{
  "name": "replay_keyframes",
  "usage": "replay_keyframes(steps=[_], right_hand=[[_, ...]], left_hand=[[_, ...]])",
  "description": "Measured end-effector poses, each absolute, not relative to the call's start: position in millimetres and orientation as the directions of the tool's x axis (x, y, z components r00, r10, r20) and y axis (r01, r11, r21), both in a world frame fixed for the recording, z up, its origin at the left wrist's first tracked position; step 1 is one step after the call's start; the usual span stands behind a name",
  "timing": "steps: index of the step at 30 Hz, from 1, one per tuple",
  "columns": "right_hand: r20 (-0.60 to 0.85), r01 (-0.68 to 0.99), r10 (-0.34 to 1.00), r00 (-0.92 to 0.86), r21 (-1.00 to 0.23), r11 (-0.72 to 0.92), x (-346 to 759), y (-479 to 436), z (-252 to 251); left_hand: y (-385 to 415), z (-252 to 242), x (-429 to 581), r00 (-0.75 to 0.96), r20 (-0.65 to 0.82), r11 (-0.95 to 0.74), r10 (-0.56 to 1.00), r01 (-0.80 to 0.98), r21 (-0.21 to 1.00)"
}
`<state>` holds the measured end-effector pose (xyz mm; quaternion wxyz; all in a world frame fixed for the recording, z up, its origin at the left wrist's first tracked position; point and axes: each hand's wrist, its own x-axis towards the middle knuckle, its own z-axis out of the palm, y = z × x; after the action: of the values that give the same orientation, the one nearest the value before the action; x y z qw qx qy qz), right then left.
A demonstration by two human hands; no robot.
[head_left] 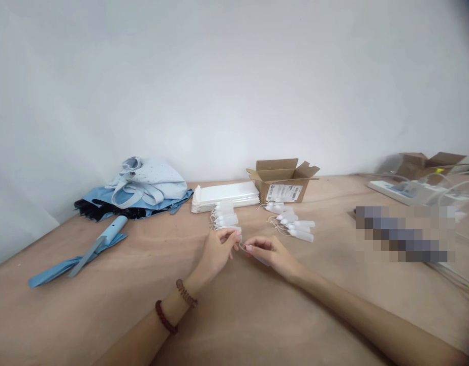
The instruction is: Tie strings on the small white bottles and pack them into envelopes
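Evidently both hands are at fine work above the bare middle of the brown bench (234,325). The left hand (215,251) has its grip drawn to a close pinch, thumb against fingertips, apparently on one side of a thin, pale looped cord (242,246). The right hand (271,254) pinches the other side between thumb and forefinger, its grip nearly closed, so the cord spans the small gap between the two. A pale, flat sliver (262,261) shows beneath the right fingers; it may be a tag on that cord, but too much is hidden to tell.

Just beyond the left hand lies a row of white, translucent, flat tags with cords (224,219); past the right hand lies a looser, fanned cluster of similar white tags (301,230), their cords trailing leftward.

With so fine a cord, the likeliest trouble is slipping: a slack pinch could let one side go, and a hard pull could kink or snap it. The left fingers sit so near the row that a careless sweep might knock it askew. In the fanned cluster, cords lying across one another could tangle if one were tugged.
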<state>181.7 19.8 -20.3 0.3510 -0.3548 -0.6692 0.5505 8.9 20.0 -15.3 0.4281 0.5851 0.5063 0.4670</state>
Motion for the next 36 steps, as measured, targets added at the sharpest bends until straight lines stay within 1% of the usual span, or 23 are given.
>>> replay_keyframes(steps=[2, 8, 14, 18, 21, 27, 33, 36], right_hand=[[0.083, 0.086, 0.861, -0.502, -0.986, 0.145, 182, 18, -18], [0.150, 0.093, 0.861, -0.486, -0.971, 0.222, 183, 15, -14], [0.183, 0.108, 0.883, -0.431, -0.962, 0.252, 183, 16, -13], [0.174, 0.144, 0.907, -0.385, -0.959, 0.245, 182, 19, -21], [0.177, 0.125, 0.903, -0.392, -0.962, 0.243, 179, 20, -28], [0.175, 0.088, 0.922, -0.344, -0.972, 0.217, 178, 19, -32], [0.183, 0.095, 0.918, -0.351, -0.969, 0.230, 178, 16, -30], [0.193, 0.089, 0.914, -0.357, -0.967, 0.238, 177, 16, -29]], left_hand=[[22, -17, 8, 0.049, 0.115, -0.122, 0.992, 0.167, 0.978], [23, -20, 5, 0.107, 0.058, -0.068, 0.993, 0.100, 0.993], [21, -17, 3, 0.094, 0.041, -0.041, 0.995, -0.005, 0.999], [18, -13, 3, 0.150, -0.036, 0.045, 0.988, -0.061, 0.997], [17, -13, 3, 0.196, -0.082, 0.095, 0.977, -0.058, 0.994], [19, -17, 2, 0.108, -0.072, 0.075, 0.992, -0.024, 0.997], [16, -11, 6, 0.113, -0.109, 0.129, 0.988, -0.188, 0.974], [14, -10, 7, 0.128, -0.134, 0.162, 0.983, -0.235, 0.958]])
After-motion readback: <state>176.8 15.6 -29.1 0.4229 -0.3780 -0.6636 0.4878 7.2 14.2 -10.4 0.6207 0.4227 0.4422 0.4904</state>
